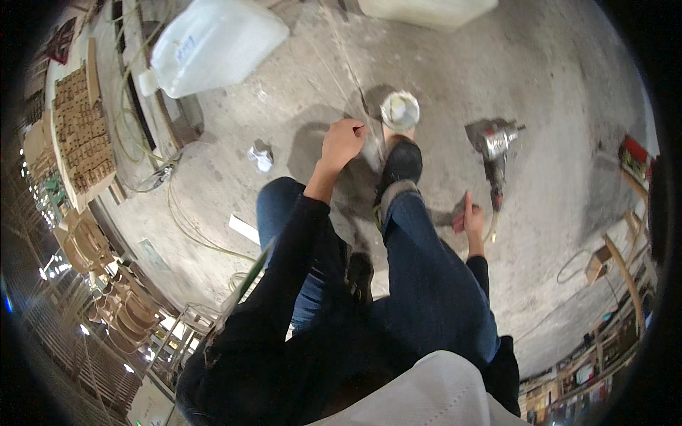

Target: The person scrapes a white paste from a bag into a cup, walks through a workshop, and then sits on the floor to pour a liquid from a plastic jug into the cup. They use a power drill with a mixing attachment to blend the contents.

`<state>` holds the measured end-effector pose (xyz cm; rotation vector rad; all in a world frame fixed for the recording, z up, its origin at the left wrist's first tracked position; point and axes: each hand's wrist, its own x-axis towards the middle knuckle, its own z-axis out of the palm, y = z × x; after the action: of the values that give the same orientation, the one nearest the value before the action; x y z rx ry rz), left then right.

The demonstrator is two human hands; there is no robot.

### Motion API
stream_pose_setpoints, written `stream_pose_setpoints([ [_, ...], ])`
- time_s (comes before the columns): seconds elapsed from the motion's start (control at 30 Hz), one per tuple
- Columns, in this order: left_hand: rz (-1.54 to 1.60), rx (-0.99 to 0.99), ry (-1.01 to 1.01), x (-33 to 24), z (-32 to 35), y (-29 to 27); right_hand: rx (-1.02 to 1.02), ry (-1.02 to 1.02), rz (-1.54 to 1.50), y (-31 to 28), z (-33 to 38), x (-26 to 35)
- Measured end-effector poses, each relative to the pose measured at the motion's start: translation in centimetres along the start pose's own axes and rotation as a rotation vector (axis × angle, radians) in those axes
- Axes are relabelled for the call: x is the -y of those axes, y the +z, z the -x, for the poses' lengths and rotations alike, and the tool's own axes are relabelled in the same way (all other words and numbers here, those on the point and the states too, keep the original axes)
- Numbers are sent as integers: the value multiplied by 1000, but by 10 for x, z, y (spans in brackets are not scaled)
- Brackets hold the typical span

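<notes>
My left hand (344, 142) is closed above the concrete floor, left of my black shoe (403, 165). Its fingers curl together, and whatever they may hold is hidden. Just past the shoe's toe sits a small round white cup (401, 111) with pale contents, a tan piece (396, 133) showing between the two. My right hand (470, 219) hangs low beside my right knee, one finger stretched out and nothing clearly held. Close to it, a metallic power drill (496, 148) lies on the floor, its bit pointing away and right.
A large translucent jug (217, 46) lies at the far left, another pale container (430, 11) at the far edge. Crumpled white paper (261, 159) rests left of my hand. Hoses (186, 226) run along the left, near stacked wooden pieces (82, 128). Wooden racks (604, 355) stand at right.
</notes>
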<state>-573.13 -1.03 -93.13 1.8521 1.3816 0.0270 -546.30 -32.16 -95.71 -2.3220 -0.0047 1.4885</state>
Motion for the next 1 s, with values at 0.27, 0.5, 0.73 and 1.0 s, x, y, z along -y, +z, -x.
stream_pose_setpoints([
  [0.27,142,-437,55,-21,-196,-95,10,50,-57,3,3,-7],
  [0.5,-193,-345,-6,-10,-273,-85,-412,-439,170,-11,39,58],
  [0.73,631,204,-135,-47,-81,-104,-599,-662,741,-43,-8,121],
  [1.0,866,569,-330,-78,34,-78,-607,-520,738,-26,-42,129],
])
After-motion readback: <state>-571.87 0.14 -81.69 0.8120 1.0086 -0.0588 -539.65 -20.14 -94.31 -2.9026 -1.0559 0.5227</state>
